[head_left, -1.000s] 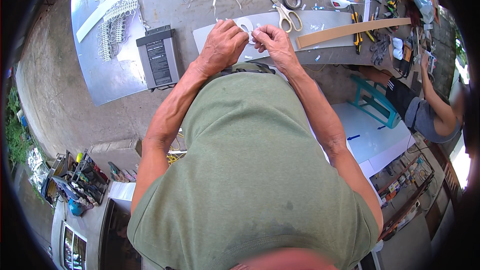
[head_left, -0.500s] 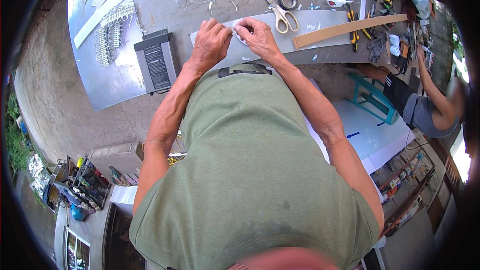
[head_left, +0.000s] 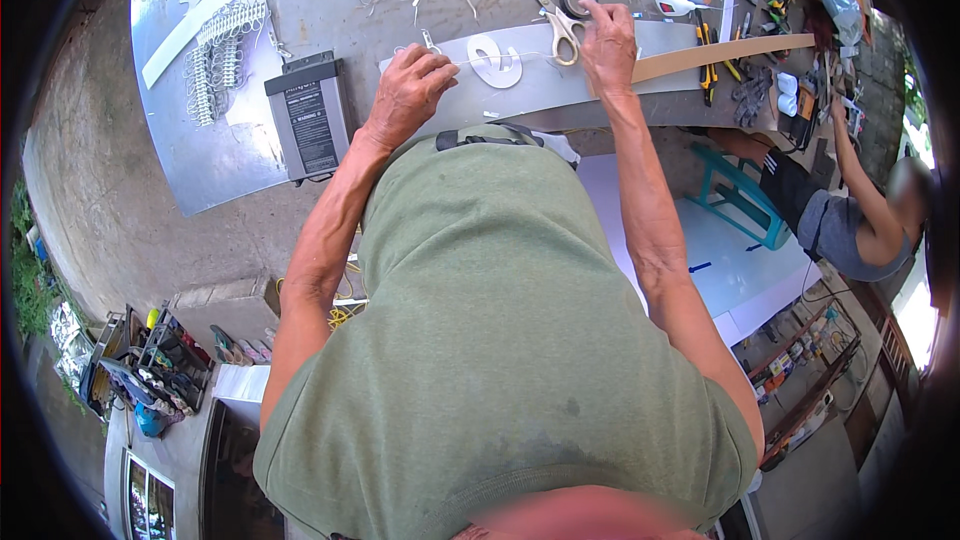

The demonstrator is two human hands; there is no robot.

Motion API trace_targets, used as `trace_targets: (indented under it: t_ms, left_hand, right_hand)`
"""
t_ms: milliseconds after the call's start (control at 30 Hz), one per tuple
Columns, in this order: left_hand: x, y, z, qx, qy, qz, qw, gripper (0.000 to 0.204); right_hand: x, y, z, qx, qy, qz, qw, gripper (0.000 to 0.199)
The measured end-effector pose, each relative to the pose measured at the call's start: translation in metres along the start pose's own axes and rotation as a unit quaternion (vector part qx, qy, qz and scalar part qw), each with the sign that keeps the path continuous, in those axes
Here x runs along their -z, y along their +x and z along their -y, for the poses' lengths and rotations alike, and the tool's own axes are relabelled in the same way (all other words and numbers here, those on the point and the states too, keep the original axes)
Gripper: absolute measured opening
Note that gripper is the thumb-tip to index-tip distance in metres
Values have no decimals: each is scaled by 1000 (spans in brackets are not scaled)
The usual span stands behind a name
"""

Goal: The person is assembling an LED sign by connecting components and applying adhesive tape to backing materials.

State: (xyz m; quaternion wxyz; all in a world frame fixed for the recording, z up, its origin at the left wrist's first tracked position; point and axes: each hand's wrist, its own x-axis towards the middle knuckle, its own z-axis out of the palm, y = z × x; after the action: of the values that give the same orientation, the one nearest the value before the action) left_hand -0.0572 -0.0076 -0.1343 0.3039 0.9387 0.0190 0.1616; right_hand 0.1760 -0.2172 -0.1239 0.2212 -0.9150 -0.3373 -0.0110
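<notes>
Left hand [head_left: 408,93]: clamped on white wire [head_left: 535,55]. Right hand [head_left: 610,48]: cannot tell grip. Possible fault: pulled wire snags scissors [head_left: 551,13].

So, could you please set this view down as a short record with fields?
Left hand: fingers curled; grip unclear
Right hand: fingers by the black tape roll; contact unclear
Between hands: white disc with cut-outs, on a grey sheet; seemingly a thin white strand
Beside right hand: beige-handled scissors
Table left: grey-and-black labelled box
Table right: curved tan strip
Far right: co-worker in grey top
</notes>
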Motion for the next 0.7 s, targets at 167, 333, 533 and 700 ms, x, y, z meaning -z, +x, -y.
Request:
trace_targets:
  t_ms: [167,333,533,700]
  left_hand:
    - [14,12,-7,111,-111,-117,981,16]
    - [28,28,-5,221,-159,-139,952,22]
    - [30,44,-8,164,-164,-105,967,23]
    - [20,58,-18,95,-144,-54,984,25]
  right_hand:
    - [-4,14,-27,84,-63,66,992,24]
    - [-4,23,-34,143,-86,103,981,20]
    - [-7,25,-31,127,-77,116,982,19]
    - [-14,28,-29,63,-40,117,990,20]
